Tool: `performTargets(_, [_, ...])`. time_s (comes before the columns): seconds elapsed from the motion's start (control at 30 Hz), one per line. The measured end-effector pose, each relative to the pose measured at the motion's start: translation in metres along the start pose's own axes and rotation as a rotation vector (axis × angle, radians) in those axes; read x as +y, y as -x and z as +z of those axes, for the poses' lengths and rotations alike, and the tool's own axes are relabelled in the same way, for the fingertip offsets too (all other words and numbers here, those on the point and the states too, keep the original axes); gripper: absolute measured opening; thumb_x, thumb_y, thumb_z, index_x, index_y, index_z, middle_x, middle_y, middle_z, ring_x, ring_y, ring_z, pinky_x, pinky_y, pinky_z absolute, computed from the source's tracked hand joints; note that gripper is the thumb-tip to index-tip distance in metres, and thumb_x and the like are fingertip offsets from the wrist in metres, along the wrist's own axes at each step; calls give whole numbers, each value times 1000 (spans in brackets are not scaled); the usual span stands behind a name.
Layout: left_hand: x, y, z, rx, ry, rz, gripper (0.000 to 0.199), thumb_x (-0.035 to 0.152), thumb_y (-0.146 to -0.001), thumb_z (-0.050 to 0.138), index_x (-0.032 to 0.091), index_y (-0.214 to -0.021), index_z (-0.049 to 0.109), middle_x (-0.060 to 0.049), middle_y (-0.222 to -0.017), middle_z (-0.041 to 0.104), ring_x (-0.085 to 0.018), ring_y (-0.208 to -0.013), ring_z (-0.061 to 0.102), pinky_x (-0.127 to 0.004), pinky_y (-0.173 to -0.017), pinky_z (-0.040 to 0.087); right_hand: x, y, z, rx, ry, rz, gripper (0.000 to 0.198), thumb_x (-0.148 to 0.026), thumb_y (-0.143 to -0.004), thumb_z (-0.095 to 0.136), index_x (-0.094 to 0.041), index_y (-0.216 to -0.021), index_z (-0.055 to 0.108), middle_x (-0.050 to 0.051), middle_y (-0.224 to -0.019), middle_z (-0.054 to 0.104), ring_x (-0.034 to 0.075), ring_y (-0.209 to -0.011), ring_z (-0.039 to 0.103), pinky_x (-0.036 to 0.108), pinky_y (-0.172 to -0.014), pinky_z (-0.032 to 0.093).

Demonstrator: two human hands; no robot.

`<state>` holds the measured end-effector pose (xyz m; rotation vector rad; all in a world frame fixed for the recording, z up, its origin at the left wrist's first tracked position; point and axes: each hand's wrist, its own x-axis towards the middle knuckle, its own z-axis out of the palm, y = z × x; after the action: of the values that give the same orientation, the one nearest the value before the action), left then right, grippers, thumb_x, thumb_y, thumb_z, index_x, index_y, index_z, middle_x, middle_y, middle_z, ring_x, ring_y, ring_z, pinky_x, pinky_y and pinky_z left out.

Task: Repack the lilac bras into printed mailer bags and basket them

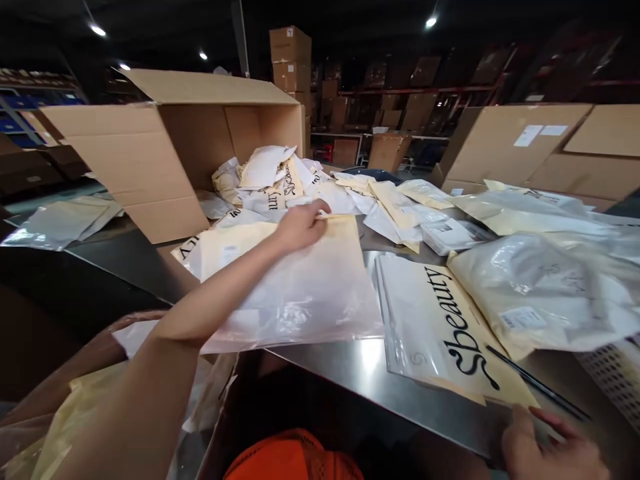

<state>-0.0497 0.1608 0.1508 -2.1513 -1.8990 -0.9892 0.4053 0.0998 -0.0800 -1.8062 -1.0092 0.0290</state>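
My left hand (pixel 303 227) reaches across the table, its fingers closed at the top edge of a large, flat, whitish plastic mailing bag (pixel 310 293). The bag hangs a little over the table's front edge. At lower right, my right hand (pixel 550 447) is beside the near corner of a flat stack of printed "Sbeauty" bags (pixel 440 333). Its fingers are loosely bent and apart, with nothing visible between them. A thin black pen-like stick (pixel 537 383) lies by that stack. To its right sits a bulky filled bag (pixel 545 287) with a white label.
An open cardboard box (pixel 130 160) lies on its side at the back left, with a heap of packed bags (pixel 270 173) spilling out. More cardboard boxes (pixel 525 143) stand back right. A white plastic basket (pixel 613 380) is at right. Bags fill a container (pixel 95 393) at lower left.
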Motion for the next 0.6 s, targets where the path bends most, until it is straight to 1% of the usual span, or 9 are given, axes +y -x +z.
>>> performTargets(0.07, [12,-5,35,-116,100,60,38,26,-78,62,20,-115,61,-4,-101,68,-21,-94,62,-32,-84,47,-12,5,-10,30,32,61,20,-41,-61,64,-27,-74,64,4,-53,44,28,-51,46,49,-58,39])
performTargets(0.13, [22,15,57,-142,179,73,40,28,-78,65,19,-116,60,-5,-112,65,-20,-98,61,-30,-84,47,-23,20,-23,-21,49,30,28,-45,-64,63,-21,-81,64,8,-66,55,29,-62,54,46,-63,43])
performTargets(0.2, [30,55,65,-141,243,32,29,30,-84,57,17,-109,61,-5,-100,66,-17,-86,62,-28,-74,46,-32,43,-34,-137,73,-58,39,-50,-71,61,-17,-91,64,10,-79,61,28,-70,58,42,-67,46])
performTargets(0.27, [41,109,66,-188,330,-63,20,32,-88,49,17,-86,62,-1,-73,62,-14,-65,57,-25,-62,43,-43,70,-40,-322,93,-169,46,-56,-78,56,-17,-102,63,9,-86,63,24,-72,60,37,-68,47])
performTargets(0.3, [48,138,68,-295,497,-189,25,35,-87,50,17,-73,59,1,-64,57,-12,-60,54,-24,-58,40,-50,82,-40,-437,112,-212,48,-59,-81,53,-19,-107,62,8,-90,64,23,-72,61,35,-66,46])
performTargets(0.37, [63,195,78,-675,834,-473,32,45,-82,56,18,-64,56,3,-55,52,-10,-50,48,-22,-48,34,-67,100,-34,-670,206,-247,48,-61,-87,44,-23,-111,61,8,-97,67,24,-73,63,32,-60,43])
performTargets(0.43, [79,242,96,-862,1074,-759,43,58,-74,61,19,-60,51,4,-47,48,-9,-40,43,-22,-40,29,-85,109,-23,-834,354,-220,47,-61,-92,34,-25,-104,61,7,-93,69,26,-74,64,32,-58,38])
performTargets(0.5, [92,272,117,-904,1247,-1004,51,67,-65,64,19,-60,48,6,-42,46,-8,-31,38,-21,-34,21,-100,111,-10,-945,441,-187,50,-60,-95,26,-24,-89,60,8,-82,69,28,-74,64,32,-60,36])
performTargets(0.6, [103,285,138,-858,1365,-1115,55,73,-63,59,20,-68,49,5,-42,48,-8,-27,38,-20,-31,13,-113,110,5,-1059,396,-171,47,-54,-97,27,-23,-78,56,7,-76,68,28,-78,65,33,-66,37])
